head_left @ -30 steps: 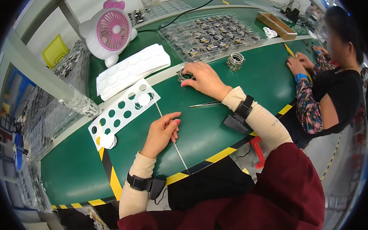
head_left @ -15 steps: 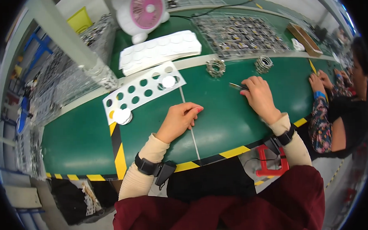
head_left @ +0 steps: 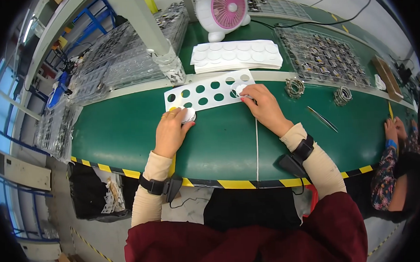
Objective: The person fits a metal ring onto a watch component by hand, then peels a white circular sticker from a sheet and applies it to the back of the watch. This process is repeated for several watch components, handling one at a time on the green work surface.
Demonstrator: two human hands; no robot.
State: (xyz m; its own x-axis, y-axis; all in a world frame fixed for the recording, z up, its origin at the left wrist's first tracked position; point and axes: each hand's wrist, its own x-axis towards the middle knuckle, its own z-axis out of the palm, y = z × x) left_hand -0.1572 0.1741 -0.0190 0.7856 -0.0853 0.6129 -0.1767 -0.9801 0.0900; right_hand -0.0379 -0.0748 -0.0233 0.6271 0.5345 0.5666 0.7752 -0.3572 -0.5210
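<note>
My left hand (head_left: 169, 133) grips a small stack of white round discs (head_left: 189, 115) by its left side, at the near left end of a white sheet with punched round holes (head_left: 224, 89). At the sheet's right end, my right hand (head_left: 266, 110) has its thumb and fingers closed on white discs (head_left: 239, 89), partly hidden by the fingers. A pair of tweezers (head_left: 322, 119) lies on the green table to the right of my right hand.
Two metal ring-shaped bundles (head_left: 294, 88) stand near the ledge. Behind the sheet are stacked white disc sheets (head_left: 237, 55), a pink-and-white fan (head_left: 205, 15) and a clear parts tray (head_left: 321, 56). A post (head_left: 142, 21) rises at left. A co-worker's hands (head_left: 394, 128) are at far right.
The tweezers have left my right hand and lie on the table. Both hands have moved to the white discs, the left leftward and the right toward the sheet. The view has shifted left.
</note>
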